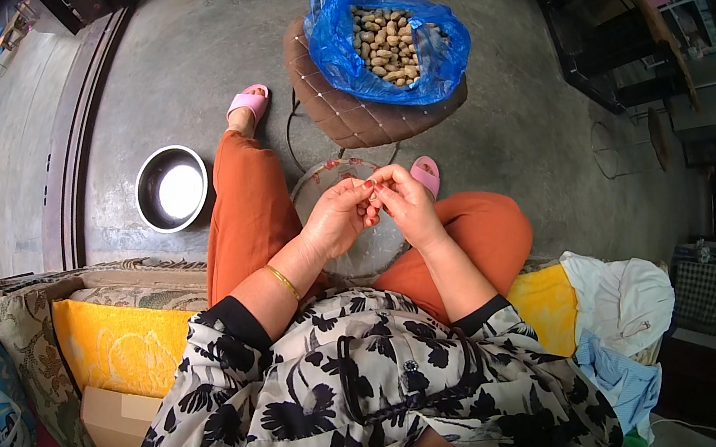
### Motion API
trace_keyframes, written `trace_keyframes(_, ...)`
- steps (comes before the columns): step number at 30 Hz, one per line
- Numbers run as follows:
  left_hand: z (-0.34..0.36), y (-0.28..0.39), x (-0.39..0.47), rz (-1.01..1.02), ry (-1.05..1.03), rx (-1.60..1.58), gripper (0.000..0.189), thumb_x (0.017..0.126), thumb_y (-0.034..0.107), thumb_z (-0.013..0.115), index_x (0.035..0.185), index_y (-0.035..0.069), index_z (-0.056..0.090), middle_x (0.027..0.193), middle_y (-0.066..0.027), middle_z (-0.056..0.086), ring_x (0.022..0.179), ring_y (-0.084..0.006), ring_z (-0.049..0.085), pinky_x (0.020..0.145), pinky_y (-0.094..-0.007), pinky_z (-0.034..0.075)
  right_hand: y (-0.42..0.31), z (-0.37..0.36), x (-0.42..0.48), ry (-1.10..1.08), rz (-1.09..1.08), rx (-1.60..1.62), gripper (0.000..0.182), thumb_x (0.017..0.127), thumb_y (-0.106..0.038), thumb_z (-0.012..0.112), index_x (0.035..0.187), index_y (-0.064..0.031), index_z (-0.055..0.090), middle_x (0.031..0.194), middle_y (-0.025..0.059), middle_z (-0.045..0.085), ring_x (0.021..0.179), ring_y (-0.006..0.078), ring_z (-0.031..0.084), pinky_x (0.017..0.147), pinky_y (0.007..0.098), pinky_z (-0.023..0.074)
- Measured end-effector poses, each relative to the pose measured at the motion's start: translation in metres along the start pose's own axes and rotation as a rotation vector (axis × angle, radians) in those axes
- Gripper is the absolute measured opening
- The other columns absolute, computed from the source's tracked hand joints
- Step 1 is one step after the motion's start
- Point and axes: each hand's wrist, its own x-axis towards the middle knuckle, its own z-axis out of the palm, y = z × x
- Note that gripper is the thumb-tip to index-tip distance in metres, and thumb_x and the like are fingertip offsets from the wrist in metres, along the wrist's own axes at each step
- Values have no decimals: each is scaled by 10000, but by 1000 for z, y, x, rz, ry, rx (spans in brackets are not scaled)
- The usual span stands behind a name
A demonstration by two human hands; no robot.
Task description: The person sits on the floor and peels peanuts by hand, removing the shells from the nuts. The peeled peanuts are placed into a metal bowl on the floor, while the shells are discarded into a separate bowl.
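Note:
My left hand [344,215] and my right hand [408,209] meet at the fingertips between my knees. Pinched between them is a small pale piece [372,184], perhaps a peanut; the fingers hide most of it. Below my hands stands a round, pale basin [372,252] with red patterning near its far rim. My wrists and fingers cover part of the basin. Beyond it, many unshelled peanuts [385,45] fill an open blue plastic bag [345,81]. The bag rests on the brown quilted seat of a stool [354,121].
A dark metal bowl [151,194] with a pale rim is on the concrete floor [189,48] to the left. I sit on a patterned sofa [31,338] with yellow towels [120,336]. A cardboard box [118,422] lies at left, white cloth [623,306] at right.

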Motion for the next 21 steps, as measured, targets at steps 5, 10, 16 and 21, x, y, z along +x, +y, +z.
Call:
trace_keyframes(5,-3,1,0,-12,-18,-44,101,894,155,560,884,54,554,771,-35,586,665,-128,544,636,-261,471,-7,1,1,47,-284,-437,56,871,21,505,919,-5,516,868,53,499,658,92,550,593,214,471)
trace_keyframes(10,2,3,-1,-29,16,-55,123,903,167,533,918,48,563,827,-40,592,742,-133,551,702,-273,475,-12,1,-2,58,-352,-634,117,810,30,556,910,-15,517,883,101,503,731,185,567,622,271,481)
trace_keyframes(16,-11,-2,4,-59,40,-191,248,941,242,404,940,44,554,944,-54,578,854,-146,530,804,-303,443,-10,8,-3,52,-613,-1011,206,724,23,614,901,-44,533,909,109,533,769,273,552,667,365,465)
trace_keyframes(21,-9,0,4,-49,56,-175,292,947,261,385,968,36,570,890,-45,583,816,-152,531,770,-295,441,-19,15,-4,65,-698,-1068,222,709,7,624,897,-58,524,896,107,542,824,297,532,695,382,443)
